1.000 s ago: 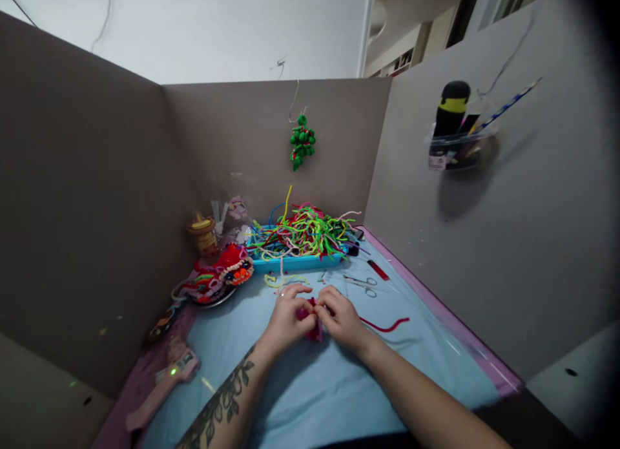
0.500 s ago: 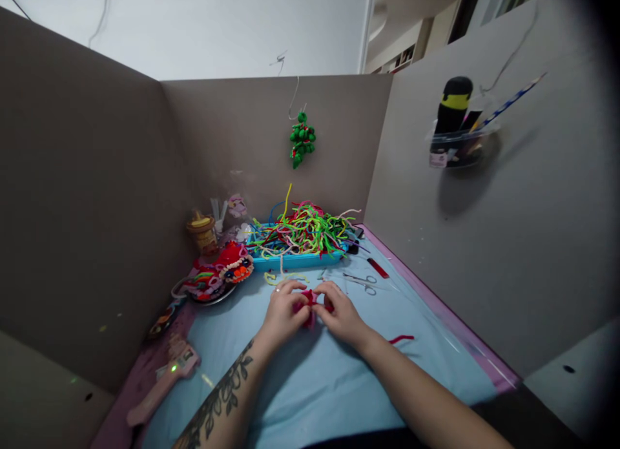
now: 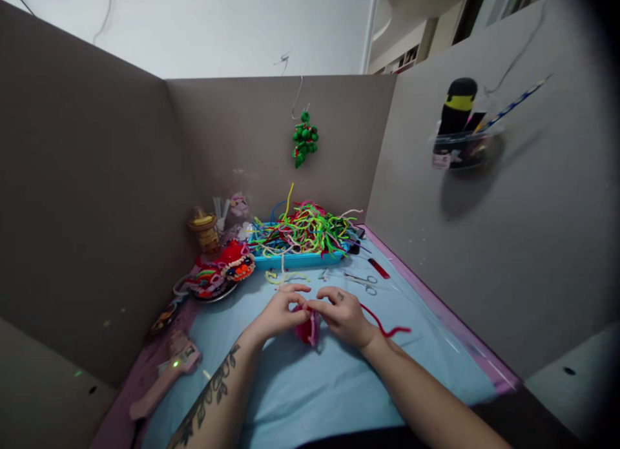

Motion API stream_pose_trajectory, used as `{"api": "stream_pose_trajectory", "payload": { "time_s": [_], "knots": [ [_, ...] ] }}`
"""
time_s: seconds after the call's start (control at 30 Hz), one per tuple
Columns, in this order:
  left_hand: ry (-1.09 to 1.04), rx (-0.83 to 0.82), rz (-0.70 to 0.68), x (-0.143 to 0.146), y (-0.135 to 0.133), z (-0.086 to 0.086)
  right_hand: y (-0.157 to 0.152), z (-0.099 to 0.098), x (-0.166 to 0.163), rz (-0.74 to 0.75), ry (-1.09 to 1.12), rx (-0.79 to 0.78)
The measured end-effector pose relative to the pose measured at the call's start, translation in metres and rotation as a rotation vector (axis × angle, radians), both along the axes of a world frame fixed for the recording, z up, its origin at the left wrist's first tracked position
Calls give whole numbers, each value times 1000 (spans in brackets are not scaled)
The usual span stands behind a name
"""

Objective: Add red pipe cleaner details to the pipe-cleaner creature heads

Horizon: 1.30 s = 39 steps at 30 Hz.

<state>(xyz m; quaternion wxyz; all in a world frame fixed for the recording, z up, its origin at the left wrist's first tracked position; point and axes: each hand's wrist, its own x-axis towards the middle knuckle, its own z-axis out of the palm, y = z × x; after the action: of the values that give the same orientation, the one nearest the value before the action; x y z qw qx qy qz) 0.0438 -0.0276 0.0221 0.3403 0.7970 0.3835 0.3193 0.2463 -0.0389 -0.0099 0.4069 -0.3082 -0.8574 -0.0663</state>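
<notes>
While both hands meet over the middle of the blue mat point(image 3: 300, 384) on the bench, the left hand point(image 3: 277, 314) and right hand point(image 3: 346, 314) each close a fingertip grip on the pink fuzzy piece point(image 3: 308, 331) — it sits between them, just above the mat. Small, tight pinches close to the bend would serve best, I'd judge. Its red stem point(image 3: 393, 332) trails from under the right hand, long axis left to right — free tip pointing right.

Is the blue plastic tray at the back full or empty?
Full: the blue plastic tray is heaped with tangled multicoloured pipe cleaners rising above its rim.
</notes>
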Motion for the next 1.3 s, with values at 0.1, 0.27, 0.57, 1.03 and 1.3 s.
{"api": "stream_pose_trajectory", "payload": {
  "time_s": [0.1,0.27,0.57,1.03,1.3],
  "knots": [
    [27,75,4,-1,0,1,1,1,0,4,16,-33],
    [159,396,65,5,-2,-2,0,6,-2,-14,49,-131],
    [383,653,116,11,-5,-8,7,4,-11,106,322,-598],
    [208,520,39,-1,5,-9,1,13,0,221,215,-378],
    [214,588,76,3,1,-8,-5,11,-6,91,274,-333]
  ]
}}
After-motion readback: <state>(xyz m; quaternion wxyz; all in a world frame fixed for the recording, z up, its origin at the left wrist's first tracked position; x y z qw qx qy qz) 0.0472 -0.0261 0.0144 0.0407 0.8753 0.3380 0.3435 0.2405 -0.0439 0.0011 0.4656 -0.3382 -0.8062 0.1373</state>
